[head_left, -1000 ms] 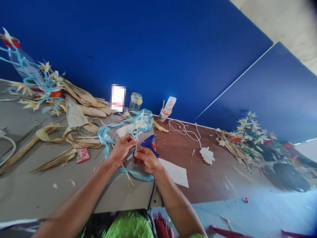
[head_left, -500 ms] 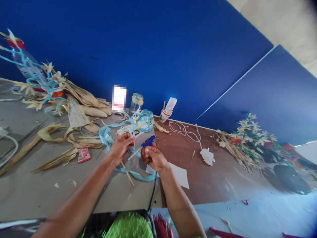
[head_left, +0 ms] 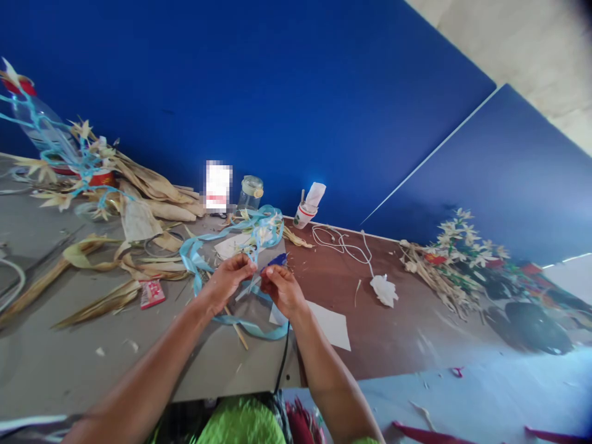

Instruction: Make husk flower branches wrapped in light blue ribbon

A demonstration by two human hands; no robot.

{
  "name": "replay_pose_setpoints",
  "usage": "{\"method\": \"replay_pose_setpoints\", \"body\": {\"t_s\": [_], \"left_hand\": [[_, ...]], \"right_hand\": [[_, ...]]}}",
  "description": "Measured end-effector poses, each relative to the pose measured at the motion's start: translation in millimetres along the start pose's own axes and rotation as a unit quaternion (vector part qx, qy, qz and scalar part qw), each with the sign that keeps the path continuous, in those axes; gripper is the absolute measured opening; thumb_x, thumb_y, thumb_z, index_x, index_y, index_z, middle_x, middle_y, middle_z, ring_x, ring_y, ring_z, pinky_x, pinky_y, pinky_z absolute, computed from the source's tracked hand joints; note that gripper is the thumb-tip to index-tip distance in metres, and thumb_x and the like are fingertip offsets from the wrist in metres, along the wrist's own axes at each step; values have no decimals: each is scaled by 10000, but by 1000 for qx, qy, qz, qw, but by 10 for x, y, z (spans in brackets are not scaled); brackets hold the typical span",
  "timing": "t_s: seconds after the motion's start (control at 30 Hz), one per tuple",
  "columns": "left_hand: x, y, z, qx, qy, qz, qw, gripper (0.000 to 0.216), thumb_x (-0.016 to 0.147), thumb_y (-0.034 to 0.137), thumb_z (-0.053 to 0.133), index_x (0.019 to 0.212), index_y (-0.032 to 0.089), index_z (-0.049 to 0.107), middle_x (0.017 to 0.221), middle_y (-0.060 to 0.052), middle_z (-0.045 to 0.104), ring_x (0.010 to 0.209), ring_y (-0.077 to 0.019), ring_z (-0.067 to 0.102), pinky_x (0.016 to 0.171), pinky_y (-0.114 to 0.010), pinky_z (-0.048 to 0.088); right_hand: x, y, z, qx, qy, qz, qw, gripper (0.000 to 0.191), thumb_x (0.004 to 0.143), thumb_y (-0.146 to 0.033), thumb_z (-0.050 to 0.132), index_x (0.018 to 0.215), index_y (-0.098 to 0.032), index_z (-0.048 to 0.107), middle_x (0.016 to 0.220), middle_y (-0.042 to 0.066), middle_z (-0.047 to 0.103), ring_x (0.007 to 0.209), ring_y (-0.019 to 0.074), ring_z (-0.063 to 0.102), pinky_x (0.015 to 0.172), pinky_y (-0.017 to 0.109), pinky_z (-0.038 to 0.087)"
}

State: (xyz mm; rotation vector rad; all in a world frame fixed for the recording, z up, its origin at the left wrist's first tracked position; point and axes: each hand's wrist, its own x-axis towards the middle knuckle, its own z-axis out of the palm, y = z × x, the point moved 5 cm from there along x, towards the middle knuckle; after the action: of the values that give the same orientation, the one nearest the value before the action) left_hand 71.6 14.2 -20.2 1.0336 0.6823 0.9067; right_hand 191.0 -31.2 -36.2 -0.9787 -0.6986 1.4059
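Observation:
My left hand (head_left: pixel 230 280) is closed in a pinch on a thin light-blue stem, with a pale husk flower (head_left: pixel 263 234) just above it amid the ribbon. Close beside it, my right hand (head_left: pixel 283 287) has thumb and fingers pressed together; what they pinch is too small to make out. Just behind the right fingers lies a blue glue gun (head_left: pixel 279 260), partly hidden, with a whitish glue stick (head_left: pixel 247 288) showing below the hands and a black cord (head_left: pixel 283 354) running to the table edge. Light-blue ribbon (head_left: pixel 259 330) loops around both hands on the grey tabletop.
Dried corn husks (head_left: pixel 152 179) and a plastic bottle (head_left: pixel 44 132) fill the left. A glass jar (head_left: pixel 250 192) and a paper cup (head_left: pixel 305 215) stand by the blue wall. White cable (head_left: pixel 342 243), white paper (head_left: pixel 330 327) and a bunch of husk flowers (head_left: pixel 457 243) lie rightward.
My right hand has moved up and in toward the left fingertips, covering more of the glue gun. The flower stem in my left hand has tilted. The view has shifted slightly.

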Motion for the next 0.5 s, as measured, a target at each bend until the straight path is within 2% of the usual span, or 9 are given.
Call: {"method": "replay_pose_setpoints", "body": {"t_s": [0.17,0.27,0.5], "left_hand": [[12,-37,24,29,-24,9,999,239,653,328,704,644,161,533,585,41,511,584,-101,467,592,-239,350],[14,-46,29,38,-28,9,999,224,647,317,704,662,161,544,587,47,507,583,-94,452,591,-233,346],[-13,4,46,49,-28,22,998,230,642,349,699,664,160,568,590,39,500,587,-99,440,595,-232,355]], "right_hand": [[30,47,21,-93,1,-15,996,221,599,-328,730,714,-166,632,535,-50,504,481,69,388,505,229,285],[31,57,51,-127,-5,-17,992,195,594,-306,718,682,-161,622,511,-62,476,467,62,358,492,228,254],[1,31,87,-129,7,-13,992,221,568,-317,729,603,-166,572,472,-75,432,456,57,322,474,224,225]]}}
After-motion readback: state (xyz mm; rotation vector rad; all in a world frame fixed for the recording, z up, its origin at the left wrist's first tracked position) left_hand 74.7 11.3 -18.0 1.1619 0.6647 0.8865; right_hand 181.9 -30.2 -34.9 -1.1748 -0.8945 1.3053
